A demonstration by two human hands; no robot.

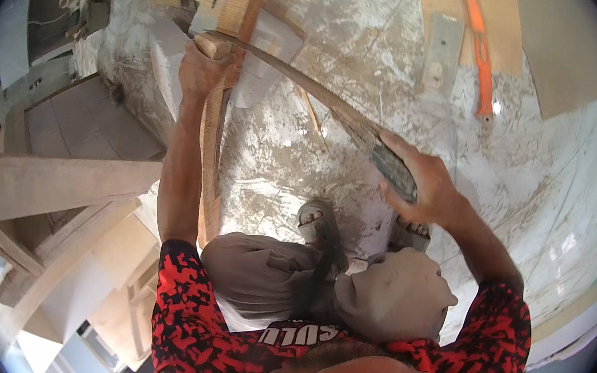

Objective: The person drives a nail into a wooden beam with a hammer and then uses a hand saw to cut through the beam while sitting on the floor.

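Observation:
My right hand (426, 180) is wrapped round the dark, worn handle of a handsaw (303, 81). Its long blade slants up and to the left, with the tip by a piece of wood (213, 47). On that wood my left hand (202, 72) is closed, close beside the saw's tip. Whether the teeth touch the wood I cannot tell. Below the left hand a long wooden beam (211, 154) runs down beside my left forearm. A wooden block (242, 8) lies just beyond the blade's tip, over a pale grey slab (269, 56).
An orange long-handled tool (483, 64) and a flat grey strip (443, 52) lie at the far right near brown sheets (564, 55). Wooden planks (56, 185) and a frame crowd the left. A thin wood sliver (312, 114) lies on the stained floor (273, 154).

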